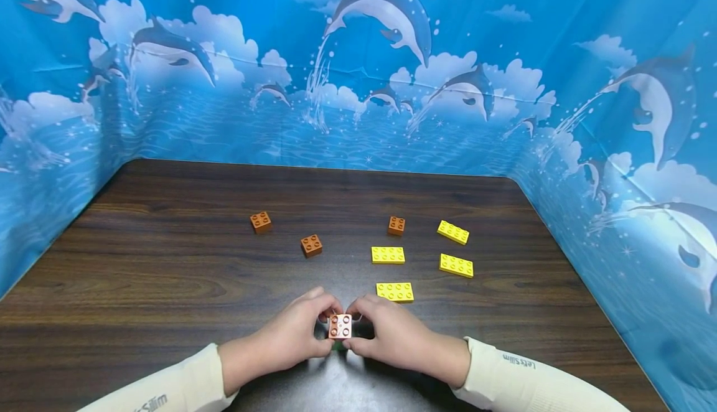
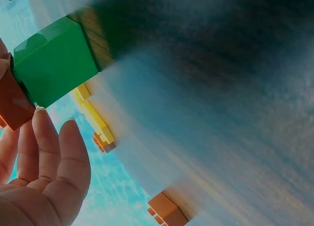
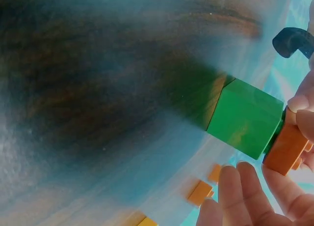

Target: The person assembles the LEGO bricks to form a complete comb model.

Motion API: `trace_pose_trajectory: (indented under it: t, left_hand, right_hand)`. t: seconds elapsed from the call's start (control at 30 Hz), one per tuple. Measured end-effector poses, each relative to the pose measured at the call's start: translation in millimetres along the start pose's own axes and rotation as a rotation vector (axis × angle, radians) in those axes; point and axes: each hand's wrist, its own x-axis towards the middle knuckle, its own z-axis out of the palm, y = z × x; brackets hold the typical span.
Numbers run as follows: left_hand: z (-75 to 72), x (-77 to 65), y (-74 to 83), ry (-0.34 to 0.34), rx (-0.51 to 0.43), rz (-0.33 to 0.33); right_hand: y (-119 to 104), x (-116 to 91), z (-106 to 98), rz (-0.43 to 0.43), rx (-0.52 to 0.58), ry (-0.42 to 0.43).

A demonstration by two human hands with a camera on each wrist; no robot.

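Brick [image 1: 340, 326] in pinch of left hand [image 1: 305, 326] and right hand [image 1: 394, 331], far table edge [image 1: 325, 170] well apart

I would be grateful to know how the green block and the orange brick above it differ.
The green block is taller; the orange brick is flatter. The green block stands on the table, whereas the orange brick is held over it by the left hand and right hand. Both are single-coloured and studded.

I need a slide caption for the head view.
Left hand and right hand hold a square orange-brown studded brick above a green block on a dark wood-grain table.
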Motion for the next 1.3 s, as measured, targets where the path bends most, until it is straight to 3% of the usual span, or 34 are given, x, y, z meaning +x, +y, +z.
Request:
trace_pose_trajectory:
  t: [0.6,0.97,1.3]
  left_hand:
    - [2.1,1.5,-5.5,-0.044,-0.062,-0.015]
    - [8.3,-1.6,-6.1,-0.024,-0.013,0.023]
    - [10.3,-1.7,-11.9,-0.029,-0.047,-0.004]
  right_hand:
    - [7.7,0.7,3.2,0.006,0.133,-0.025]
    - [6.8,-0.8,4.1,-0.014,0.076,-0.017]
    - [5.6,0.3,5.7,-0.019,-0.013,-0.033]
